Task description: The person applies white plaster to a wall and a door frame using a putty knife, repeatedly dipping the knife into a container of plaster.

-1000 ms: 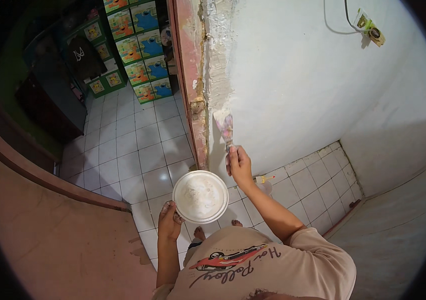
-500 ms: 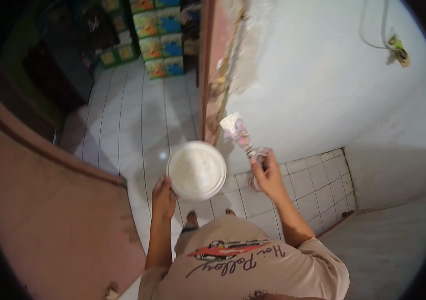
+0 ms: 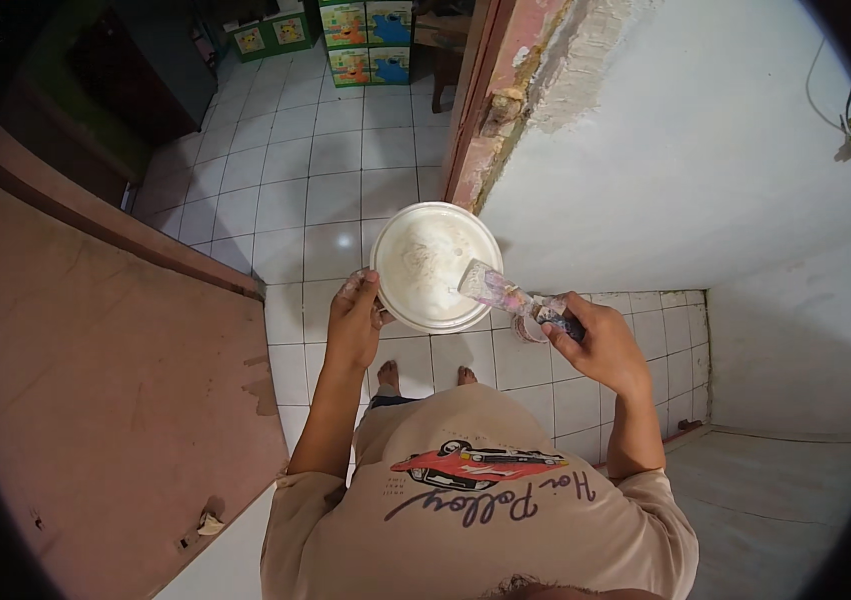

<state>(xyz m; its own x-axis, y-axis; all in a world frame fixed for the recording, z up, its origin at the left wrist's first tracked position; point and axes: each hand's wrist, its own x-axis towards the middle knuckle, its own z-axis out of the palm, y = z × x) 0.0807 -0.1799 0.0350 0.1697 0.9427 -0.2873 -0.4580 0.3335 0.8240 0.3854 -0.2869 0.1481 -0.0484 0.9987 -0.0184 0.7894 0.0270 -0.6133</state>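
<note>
My left hand (image 3: 354, 322) is closed on the near-left rim of a round white tub (image 3: 379, 292), holding it out in front of me. Inside lies a mound of white putty (image 3: 424, 250). In my right hand (image 3: 598, 345) is a putty knife (image 3: 506, 290), its dark handle wrapped by my fingers. The blade, smeared with whitish and pinkish residue, points left and reaches over the tub's right side. Whether it touches the putty I cannot tell.
A white wall (image 3: 626, 200) with a rough plastered strip (image 3: 586, 75) meets a pink door frame (image 3: 471, 140). At left stands a brown door (image 3: 126, 390). Patterned boxes (image 3: 371, 45) are stacked beyond the doorway. A small pail (image 3: 529, 328) sits on the tiled floor below my right hand.
The putty knife has come away from beside the wall and down over the tub, its blade now turned toward the putty. The view has shifted, and the tub appears higher and further right.
</note>
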